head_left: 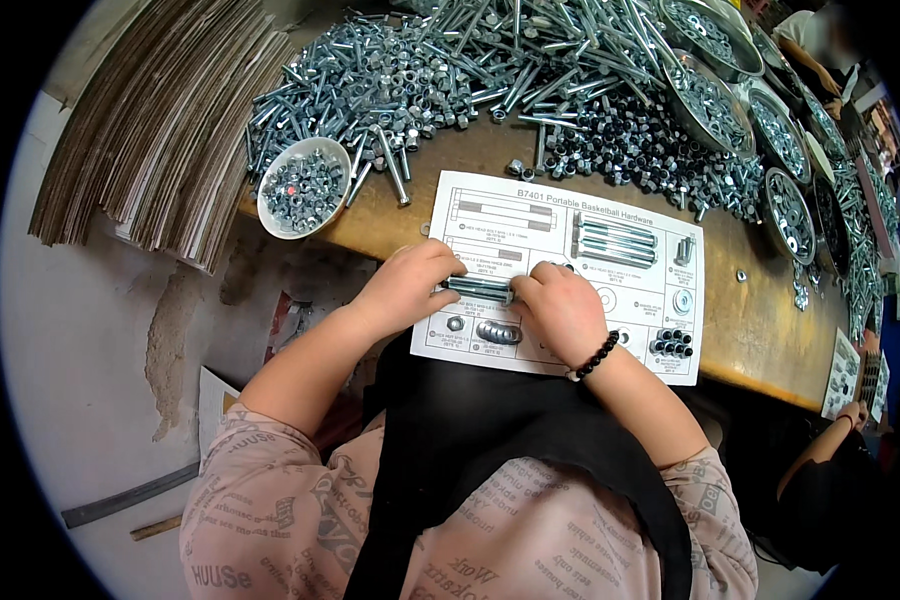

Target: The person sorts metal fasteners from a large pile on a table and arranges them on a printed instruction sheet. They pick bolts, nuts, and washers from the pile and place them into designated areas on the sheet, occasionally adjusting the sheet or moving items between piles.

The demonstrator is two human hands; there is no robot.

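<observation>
A white printed card [530, 208] lies at the table's front edge, overhanging it. Over its left part, several shiny bolts [481, 289] lie side by side between my hands. My left hand [415, 283] pinches their left end, and my right hand [562, 312], with a black bead bracelet, grips the right end. More long bolts [615, 240] rest on the card's upper right. Below my fingers are a nut [455, 323] and a row of washers [499, 332]. Dark-centred nuts [672, 344], washers [682, 300] and short bolts [683, 250] sit along the right side.
Behind the card spreads a big heap of bolts and nuts [390, 90], with black-ringed nuts [630, 145] on its right. A white bowl of nuts [340, 165] stands at left, near stacked cardboard sheets [140, 120]. Metal bowls of washers [790, 215] line the right. A co-worker's hand [850, 415] shows far right.
</observation>
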